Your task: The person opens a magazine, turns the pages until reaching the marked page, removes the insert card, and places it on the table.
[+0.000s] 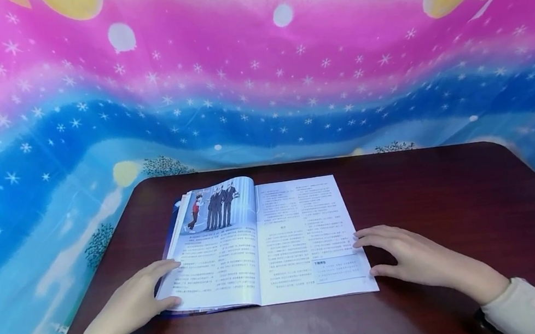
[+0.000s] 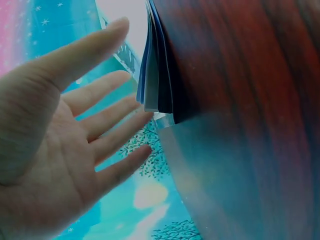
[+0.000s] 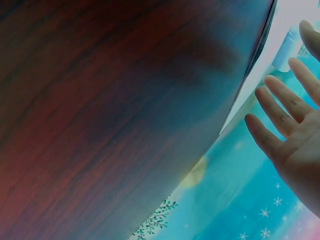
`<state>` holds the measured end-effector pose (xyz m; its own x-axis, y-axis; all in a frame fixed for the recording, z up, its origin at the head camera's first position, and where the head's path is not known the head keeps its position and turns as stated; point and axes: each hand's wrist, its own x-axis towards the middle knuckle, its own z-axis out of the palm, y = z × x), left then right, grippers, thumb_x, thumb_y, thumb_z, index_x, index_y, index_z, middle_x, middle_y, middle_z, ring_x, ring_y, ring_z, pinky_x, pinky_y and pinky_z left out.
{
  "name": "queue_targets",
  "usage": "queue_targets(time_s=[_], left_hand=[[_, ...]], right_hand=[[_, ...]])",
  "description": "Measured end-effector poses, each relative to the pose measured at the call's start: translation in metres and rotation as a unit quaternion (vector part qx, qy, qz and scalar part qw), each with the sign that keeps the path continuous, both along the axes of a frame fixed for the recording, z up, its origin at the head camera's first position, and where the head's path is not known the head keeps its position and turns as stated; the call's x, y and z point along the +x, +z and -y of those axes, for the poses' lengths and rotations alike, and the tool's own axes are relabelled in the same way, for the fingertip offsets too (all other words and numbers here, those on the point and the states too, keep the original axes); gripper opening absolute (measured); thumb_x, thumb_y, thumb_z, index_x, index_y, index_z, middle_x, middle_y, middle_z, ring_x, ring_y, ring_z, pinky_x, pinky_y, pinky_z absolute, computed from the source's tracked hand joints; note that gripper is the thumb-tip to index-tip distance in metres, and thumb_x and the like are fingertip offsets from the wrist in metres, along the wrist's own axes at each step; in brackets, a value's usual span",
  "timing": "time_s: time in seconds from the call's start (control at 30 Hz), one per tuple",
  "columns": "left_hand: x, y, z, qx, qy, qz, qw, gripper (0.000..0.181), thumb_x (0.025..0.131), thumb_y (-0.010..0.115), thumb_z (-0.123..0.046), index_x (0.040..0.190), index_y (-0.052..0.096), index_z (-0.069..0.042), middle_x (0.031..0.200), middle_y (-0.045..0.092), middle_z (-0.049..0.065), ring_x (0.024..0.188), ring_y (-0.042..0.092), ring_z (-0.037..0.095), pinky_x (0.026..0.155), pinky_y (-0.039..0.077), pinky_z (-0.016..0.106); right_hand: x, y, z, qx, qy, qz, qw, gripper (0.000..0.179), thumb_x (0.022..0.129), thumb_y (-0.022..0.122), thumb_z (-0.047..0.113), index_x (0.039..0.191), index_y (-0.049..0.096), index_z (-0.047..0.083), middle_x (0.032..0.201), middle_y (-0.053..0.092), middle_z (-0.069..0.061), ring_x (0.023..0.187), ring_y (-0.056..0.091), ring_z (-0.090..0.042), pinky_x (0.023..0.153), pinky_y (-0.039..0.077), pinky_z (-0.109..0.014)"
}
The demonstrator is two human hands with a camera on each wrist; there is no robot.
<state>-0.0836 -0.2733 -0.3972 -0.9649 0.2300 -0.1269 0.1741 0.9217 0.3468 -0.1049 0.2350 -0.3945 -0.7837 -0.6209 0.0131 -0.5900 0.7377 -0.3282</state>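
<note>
An open magazine (image 1: 286, 242) lies on the dark red-brown table, with a picture of several figures in suits at the top of its left page and columns of print on both pages. At its left edge is my left hand (image 1: 131, 295), thumb and fingers spread apart at the page's margin. My right hand (image 1: 418, 254) is at the right page's outer edge, fingertips by the margin. In the left wrist view the left hand (image 2: 65, 130) has extended fingers beside the magazine's loose page edges (image 2: 157, 75). The right wrist view shows the right hand (image 3: 295, 125) with its fingers apart.
The wooden table (image 1: 448, 185) has rounded far corners and reaches out on both sides of the magazine. Behind and beside it hangs a pink and blue cloth (image 1: 248, 81) printed with snowflakes. Light sleeves (image 1: 531, 305) cover the forearms.
</note>
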Motion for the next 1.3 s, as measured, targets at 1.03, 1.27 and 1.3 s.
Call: queue_targets(time_s=[1.03, 1.27, 1.3], left_hand=[[-0.008, -0.010, -0.001, 0.004, -0.028, 0.009, 0.9995, 0.069, 0.073, 0.089, -0.030, 0.131, 0.063, -0.006, 0.141, 0.052, 0.021, 0.129, 0.047, 0.045, 0.099, 0.040, 0.063], [-0.010, -0.010, 0.000, -0.006, -0.036, 0.008, 0.9993, 0.069, 0.073, 0.088, -0.031, 0.132, 0.062, -0.005, 0.142, 0.052, 0.021, 0.129, 0.047, 0.045, 0.099, 0.041, 0.062], [-0.010, -0.010, 0.000, -0.007, -0.036, 0.008, 0.9993, 0.069, 0.073, 0.088, -0.031, 0.132, 0.062, -0.005, 0.141, 0.052, 0.021, 0.129, 0.047, 0.045, 0.099, 0.041, 0.062]], right_hand=[[-0.014, 0.001, 0.012, 0.027, -0.001, 0.032, 0.9991, 0.049, 0.083, 0.081, 0.032, 0.126, 0.067, 0.016, 0.141, 0.055, -0.009, 0.130, 0.049, -0.035, 0.103, 0.040, -0.059], [-0.021, 0.008, 0.016, -0.008, -0.010, 0.010, 0.9999, 0.043, 0.085, 0.079, 0.032, 0.123, 0.069, 0.017, 0.136, 0.059, -0.007, 0.129, 0.050, -0.033, 0.104, 0.041, -0.056], [-0.023, 0.009, 0.017, -0.013, -0.010, 0.007, 0.9998, 0.042, 0.085, 0.079, 0.032, 0.123, 0.069, 0.017, 0.135, 0.059, -0.007, 0.129, 0.050, -0.033, 0.104, 0.041, -0.055]])
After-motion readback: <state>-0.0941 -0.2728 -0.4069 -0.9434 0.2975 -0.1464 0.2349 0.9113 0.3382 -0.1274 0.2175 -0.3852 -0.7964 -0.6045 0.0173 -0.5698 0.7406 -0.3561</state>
